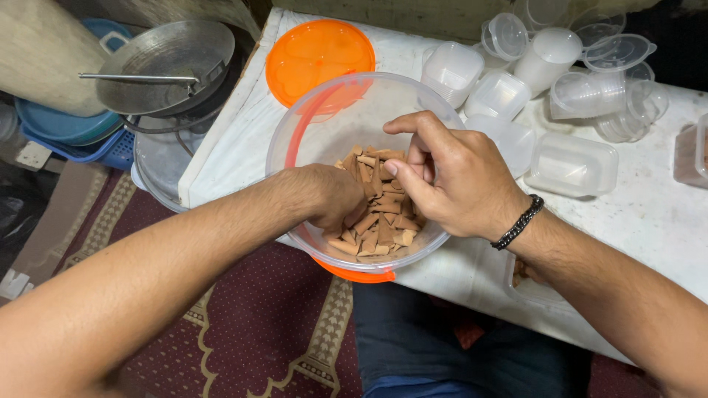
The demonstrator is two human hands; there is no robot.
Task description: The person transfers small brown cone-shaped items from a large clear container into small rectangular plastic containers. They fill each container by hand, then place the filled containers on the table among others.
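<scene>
A large clear plastic tub [295, 129] with an orange base stands at the near edge of a white table [649, 214]. It holds several small brown wedge-shaped pieces [380, 221]. Both my hands are inside it. My left hand [328, 195] is curled down into the pieces at the left, its fingers buried among them. My right hand [450, 173], with a black beaded bracelet on the wrist, hovers over the pile, fingers pinched together; what it pinches is hidden.
An orange lid [318, 55] lies behind the tub. Several empty clear plastic cups and boxes [571, 162] crowd the table's far right. Metal pans [166, 66] and blue basins [63, 125] stack at the left. A patterned maroon rug [251, 324] covers the floor.
</scene>
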